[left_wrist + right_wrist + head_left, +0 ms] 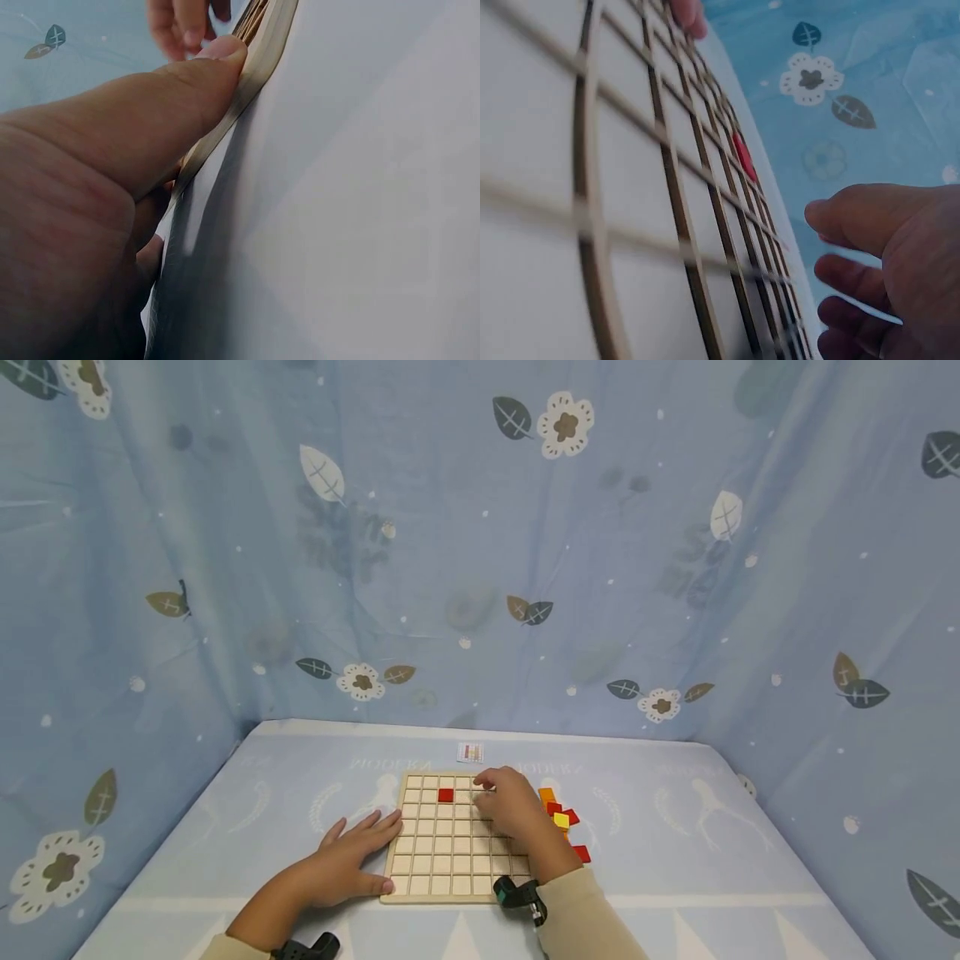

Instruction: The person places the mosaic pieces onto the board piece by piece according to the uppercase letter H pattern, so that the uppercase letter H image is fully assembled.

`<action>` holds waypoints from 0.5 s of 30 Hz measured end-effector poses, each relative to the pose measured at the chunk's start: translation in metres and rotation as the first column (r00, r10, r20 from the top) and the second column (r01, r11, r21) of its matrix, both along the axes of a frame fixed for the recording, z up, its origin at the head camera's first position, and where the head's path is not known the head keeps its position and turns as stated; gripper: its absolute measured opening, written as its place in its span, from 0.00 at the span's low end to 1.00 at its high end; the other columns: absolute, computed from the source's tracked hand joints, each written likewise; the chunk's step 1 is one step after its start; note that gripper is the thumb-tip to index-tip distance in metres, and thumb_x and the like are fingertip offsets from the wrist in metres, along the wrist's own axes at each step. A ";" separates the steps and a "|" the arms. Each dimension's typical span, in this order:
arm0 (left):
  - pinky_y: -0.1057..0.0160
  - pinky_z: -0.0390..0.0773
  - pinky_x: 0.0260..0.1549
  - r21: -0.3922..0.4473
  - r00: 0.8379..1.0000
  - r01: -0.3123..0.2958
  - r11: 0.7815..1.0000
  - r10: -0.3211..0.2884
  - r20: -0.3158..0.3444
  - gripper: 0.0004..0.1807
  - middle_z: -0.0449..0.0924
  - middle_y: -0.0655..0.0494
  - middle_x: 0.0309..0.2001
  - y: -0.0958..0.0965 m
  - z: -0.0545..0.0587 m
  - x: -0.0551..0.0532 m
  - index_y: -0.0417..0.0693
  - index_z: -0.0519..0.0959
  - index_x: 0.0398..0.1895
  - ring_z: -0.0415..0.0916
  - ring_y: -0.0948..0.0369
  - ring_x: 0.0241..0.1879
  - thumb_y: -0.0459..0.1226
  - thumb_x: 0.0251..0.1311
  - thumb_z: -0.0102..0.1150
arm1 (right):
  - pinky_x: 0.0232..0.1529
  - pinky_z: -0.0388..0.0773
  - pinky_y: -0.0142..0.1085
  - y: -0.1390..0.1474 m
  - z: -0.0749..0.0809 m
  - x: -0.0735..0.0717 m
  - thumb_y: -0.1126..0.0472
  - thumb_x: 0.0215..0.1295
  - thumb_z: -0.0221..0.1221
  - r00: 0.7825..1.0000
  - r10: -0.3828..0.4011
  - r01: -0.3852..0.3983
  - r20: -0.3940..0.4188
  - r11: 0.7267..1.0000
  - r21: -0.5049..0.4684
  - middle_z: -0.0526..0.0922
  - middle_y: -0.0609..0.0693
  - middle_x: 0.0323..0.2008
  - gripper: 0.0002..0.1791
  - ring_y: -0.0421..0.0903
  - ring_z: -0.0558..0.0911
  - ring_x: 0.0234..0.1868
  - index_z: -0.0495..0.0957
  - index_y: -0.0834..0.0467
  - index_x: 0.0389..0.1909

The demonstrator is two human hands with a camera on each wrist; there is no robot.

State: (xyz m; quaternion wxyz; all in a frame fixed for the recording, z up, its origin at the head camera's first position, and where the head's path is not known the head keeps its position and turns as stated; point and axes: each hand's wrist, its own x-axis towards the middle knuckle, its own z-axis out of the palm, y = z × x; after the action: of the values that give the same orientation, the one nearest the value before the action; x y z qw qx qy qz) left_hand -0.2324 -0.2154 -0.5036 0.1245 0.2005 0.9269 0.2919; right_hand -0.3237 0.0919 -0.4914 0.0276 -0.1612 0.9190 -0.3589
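Loose tiles (562,821) right of board (442,863), card (471,752) behind.

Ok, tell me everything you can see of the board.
The board is pale and looks wooden, with a plain rim and thin raised strips dividing it into a grid of cells. It lies flat on the table. A red tile sits in the second row from the far edge, third column from the left. The left hand touches its left edge, thumb at the near left corner. The right hand hides part of its right side; contact there is unclear.
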 end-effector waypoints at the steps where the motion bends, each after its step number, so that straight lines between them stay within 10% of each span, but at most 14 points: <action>1: 0.27 0.24 0.72 0.002 1.000 0.001 1.000 -0.001 0.000 0.57 0.50 0.56 0.85 0.000 0.000 0.000 0.52 0.57 0.84 0.40 0.41 0.84 0.61 0.55 0.71 | 0.48 0.83 0.48 0.006 0.001 0.001 0.55 0.74 0.63 0.999 -0.024 0.025 -0.023 0.999 0.039 0.82 0.52 0.55 0.18 0.52 0.82 0.53 0.83 0.53 0.61; 15: 0.26 0.25 0.72 0.010 1.000 0.000 1.000 0.000 0.013 0.56 0.50 0.56 0.85 -0.001 0.001 0.002 0.52 0.58 0.84 0.39 0.41 0.84 0.60 0.56 0.72 | 0.42 0.85 0.47 0.078 -0.005 0.018 0.44 0.61 0.74 0.929 -0.361 0.369 -0.076 0.906 0.207 0.82 0.56 0.49 0.28 0.56 0.76 0.49 0.83 0.55 0.56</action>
State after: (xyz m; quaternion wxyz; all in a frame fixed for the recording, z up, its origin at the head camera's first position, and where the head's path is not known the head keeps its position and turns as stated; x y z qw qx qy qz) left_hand -0.2308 -0.2167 -0.5026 0.1296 0.1991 0.9246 0.2978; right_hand -0.3055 0.1695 -0.4962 -0.0389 0.0111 0.9668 -0.2522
